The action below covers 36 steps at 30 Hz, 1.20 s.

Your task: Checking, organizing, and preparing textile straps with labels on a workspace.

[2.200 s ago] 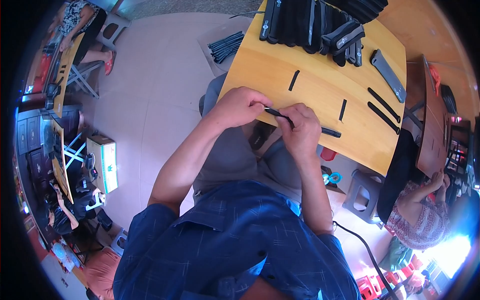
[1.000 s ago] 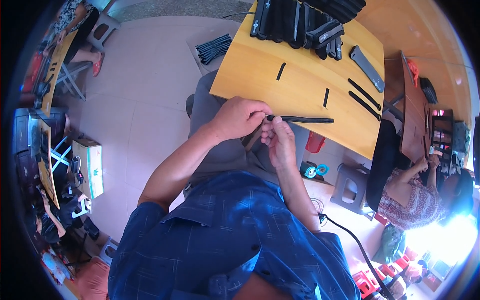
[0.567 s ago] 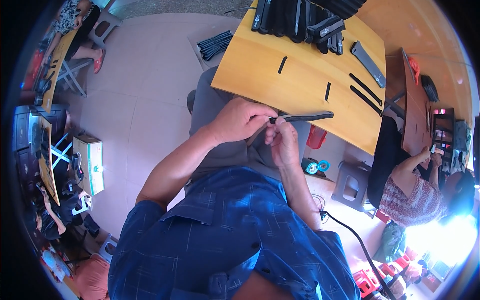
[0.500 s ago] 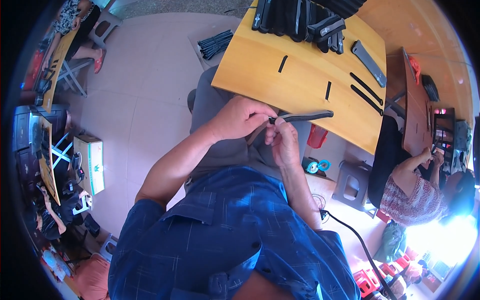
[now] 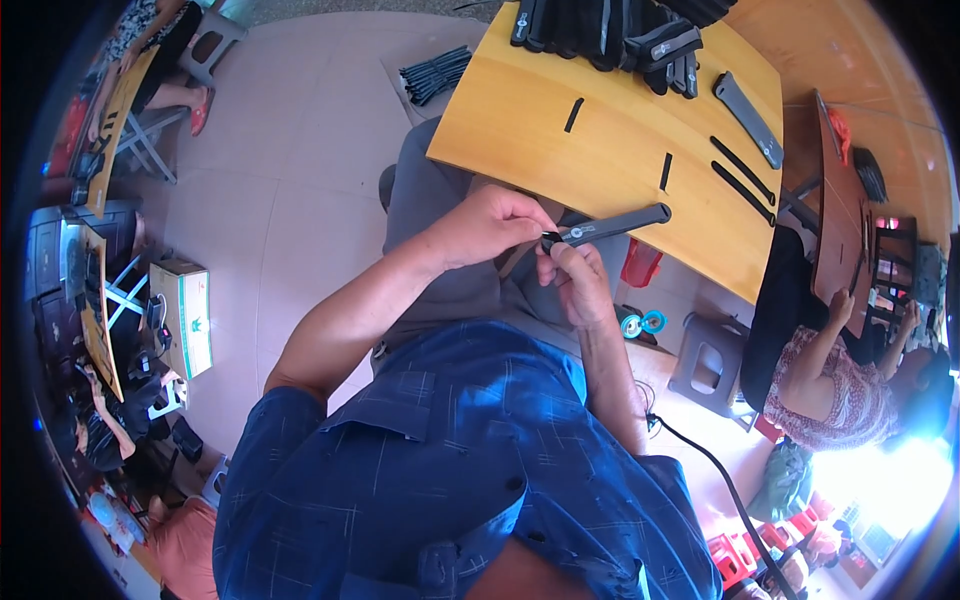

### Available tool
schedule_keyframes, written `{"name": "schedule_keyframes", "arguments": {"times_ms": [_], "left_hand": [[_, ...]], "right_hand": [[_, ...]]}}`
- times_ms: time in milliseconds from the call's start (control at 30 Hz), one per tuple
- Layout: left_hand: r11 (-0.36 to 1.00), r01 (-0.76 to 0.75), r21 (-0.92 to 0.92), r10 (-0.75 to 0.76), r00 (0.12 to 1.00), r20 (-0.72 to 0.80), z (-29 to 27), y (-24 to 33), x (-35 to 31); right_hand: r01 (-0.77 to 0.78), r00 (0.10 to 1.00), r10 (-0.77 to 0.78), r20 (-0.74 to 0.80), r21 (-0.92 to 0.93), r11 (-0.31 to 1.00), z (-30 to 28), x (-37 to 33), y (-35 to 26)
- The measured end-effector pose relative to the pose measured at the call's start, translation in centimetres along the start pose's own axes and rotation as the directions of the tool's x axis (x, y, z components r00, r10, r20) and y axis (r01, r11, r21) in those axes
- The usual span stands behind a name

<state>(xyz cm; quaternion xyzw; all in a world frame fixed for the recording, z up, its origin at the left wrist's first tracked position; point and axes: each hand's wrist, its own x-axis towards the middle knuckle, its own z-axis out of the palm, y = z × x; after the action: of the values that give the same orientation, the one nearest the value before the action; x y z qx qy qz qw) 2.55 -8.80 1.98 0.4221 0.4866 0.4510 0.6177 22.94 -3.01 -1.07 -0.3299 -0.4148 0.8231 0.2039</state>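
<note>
A flat dark grey strap (image 5: pixel 622 222) with a rounded end and a pale printed mark lies across the near edge of the yellow table. My right hand (image 5: pixel 580 280) is closed around its near end, thumb on top. At that same end my left hand (image 5: pixel 497 225) pinches a small black piece, partly hidden by the fingertips. On the tabletop lie two short black strips (image 5: pixel 574 114), two long thin black strips (image 5: pixel 742 192) with rounded ends, and another grey strap (image 5: pixel 748 120) at the right.
A heap of black and grey straps (image 5: pixel 600 35) covers the far side of the table (image 5: pixel 500 120). Dark thin strips (image 5: pixel 436 74) lie bundled on the floor beyond its left side. A grey stool (image 5: pixel 708 355) stands at the right, near a seated co-worker (image 5: pixel 830 400).
The strap has turned from its edge to show its flat printed face, its far end slightly higher. My hands stay at the near end. The co-worker's hands at the right have moved apart.
</note>
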Motion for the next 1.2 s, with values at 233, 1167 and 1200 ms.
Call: {"name": "schedule_keyframes", "arguments": {"times_ms": [233, 1167, 1200], "left_hand": [[0.973, -0.151, 0.177, 0.142, 0.988, 0.059, 0.8, 1.8, -1.1], [0.434, -0.608, 0.665, 0.603, 0.744, 0.288, 3.9, 3.3, -2.3], [0.497, -0.611, 0.616, 0.563, 0.767, 0.307, 3.8, 3.4, -2.5]], "right_hand": [[0.026, 0.999, -0.021, -0.024, 0.224, 0.974, -0.6, -0.4, 0.5], [-0.169, 0.941, 0.081, 0.330, 0.245, 0.955, -1.3, -5.9, -1.7], [-0.185, 0.924, 0.091, 0.370, 0.228, 0.956, -1.3, -6.0, -1.6]]}}
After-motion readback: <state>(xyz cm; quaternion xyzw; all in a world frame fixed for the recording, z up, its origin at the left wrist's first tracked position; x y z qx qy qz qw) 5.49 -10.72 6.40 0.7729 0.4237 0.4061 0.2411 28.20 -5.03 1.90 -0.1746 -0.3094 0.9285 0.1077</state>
